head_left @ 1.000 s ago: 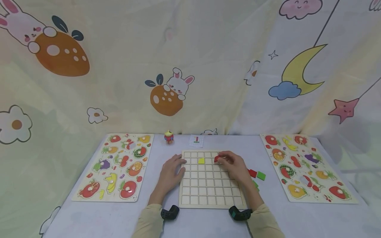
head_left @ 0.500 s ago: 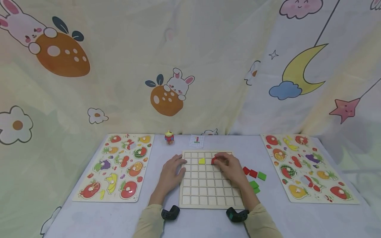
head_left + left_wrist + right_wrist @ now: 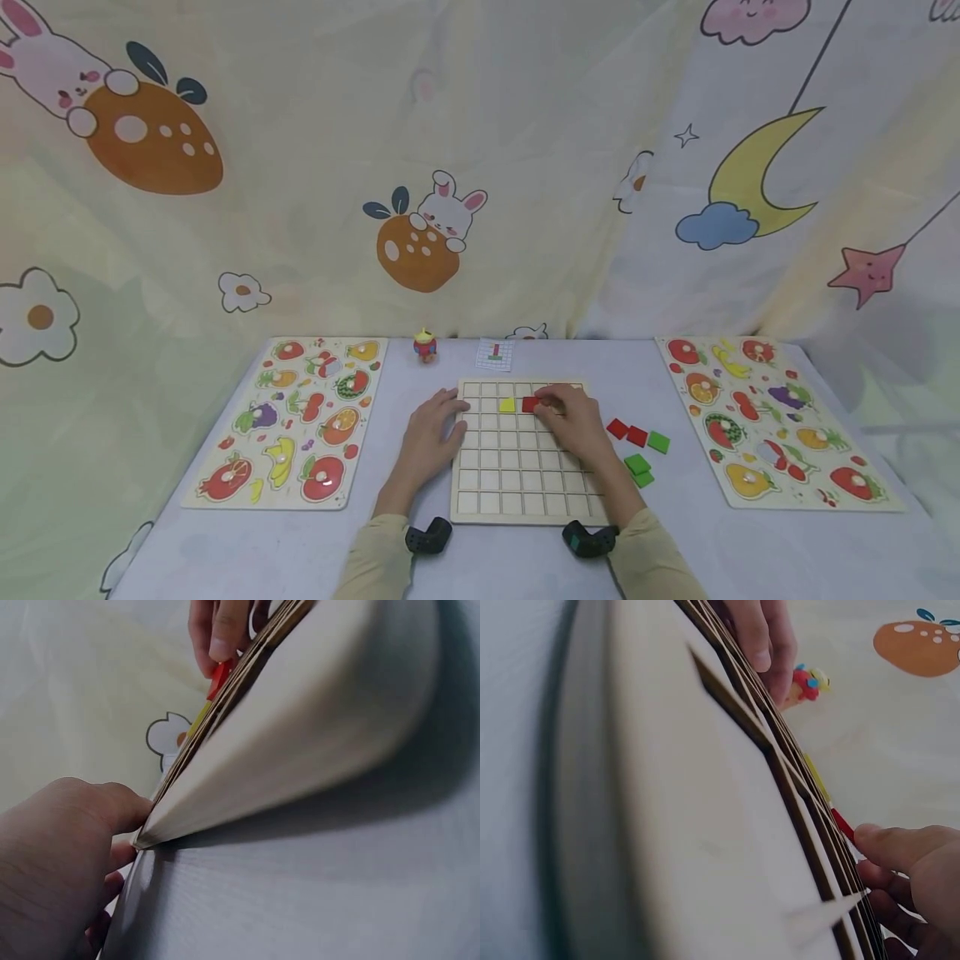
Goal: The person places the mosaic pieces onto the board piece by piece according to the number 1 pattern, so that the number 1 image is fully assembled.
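Observation:
A pale wooden grid board lies in the middle of the table, with a yellow square tile in a cell of its second row. Just right of that tile, my right hand pinches a red square tile by its right side. The right wrist view shows the thumb against the red tile; whether it is fully seated in a cell I cannot tell. My left hand rests along the board's upper left edge, fingers relaxed and touching it. The left wrist view shows the left hand at that edge.
Loose red tiles and green tiles lie right of the board. Behind it are a small gridded card and a toy figure. Fruit puzzle boards flank it: a left one and a right one.
My right hand has moved left across the board with the red tile, bringing it beside the yellow tile and lowering it flatter. My left hand has stayed in place.

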A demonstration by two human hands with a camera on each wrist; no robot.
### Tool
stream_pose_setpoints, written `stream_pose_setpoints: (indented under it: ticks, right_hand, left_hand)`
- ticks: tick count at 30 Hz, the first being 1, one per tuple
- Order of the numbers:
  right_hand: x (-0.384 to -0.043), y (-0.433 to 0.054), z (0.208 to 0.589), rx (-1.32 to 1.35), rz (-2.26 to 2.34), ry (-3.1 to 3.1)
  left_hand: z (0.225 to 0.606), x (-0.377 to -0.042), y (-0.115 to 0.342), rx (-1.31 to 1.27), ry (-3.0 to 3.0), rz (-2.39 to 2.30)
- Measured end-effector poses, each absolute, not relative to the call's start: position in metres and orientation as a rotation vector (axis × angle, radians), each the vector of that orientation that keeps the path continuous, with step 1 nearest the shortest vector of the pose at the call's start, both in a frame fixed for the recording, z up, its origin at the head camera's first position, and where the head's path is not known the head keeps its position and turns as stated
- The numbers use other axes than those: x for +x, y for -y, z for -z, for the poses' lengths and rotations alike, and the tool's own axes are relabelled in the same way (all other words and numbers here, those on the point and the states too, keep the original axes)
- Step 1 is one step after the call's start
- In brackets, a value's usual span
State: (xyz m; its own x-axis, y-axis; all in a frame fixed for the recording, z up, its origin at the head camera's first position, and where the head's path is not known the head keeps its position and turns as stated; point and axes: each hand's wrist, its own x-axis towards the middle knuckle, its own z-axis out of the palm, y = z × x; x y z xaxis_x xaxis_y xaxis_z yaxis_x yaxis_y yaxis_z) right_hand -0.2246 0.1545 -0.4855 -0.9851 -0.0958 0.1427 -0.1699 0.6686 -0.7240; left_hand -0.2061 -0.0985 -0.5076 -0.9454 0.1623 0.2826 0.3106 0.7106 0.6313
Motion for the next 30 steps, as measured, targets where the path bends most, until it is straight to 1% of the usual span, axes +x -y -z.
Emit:
stream_pose_setpoints:
  ticks: [10,30]
  right_hand:
    - [-0.228,-0.151,0.489,0.26,-1.062,2.783]
    - [-0.224,-0.143,0.487,0.271,-0.989,2.743]
  left_hand:
    - [0.507,-0.206,0.098,-0.378,2.711,1.064]
    - [0.508,-0.206,0.099,-0.384,2.706,1.048]
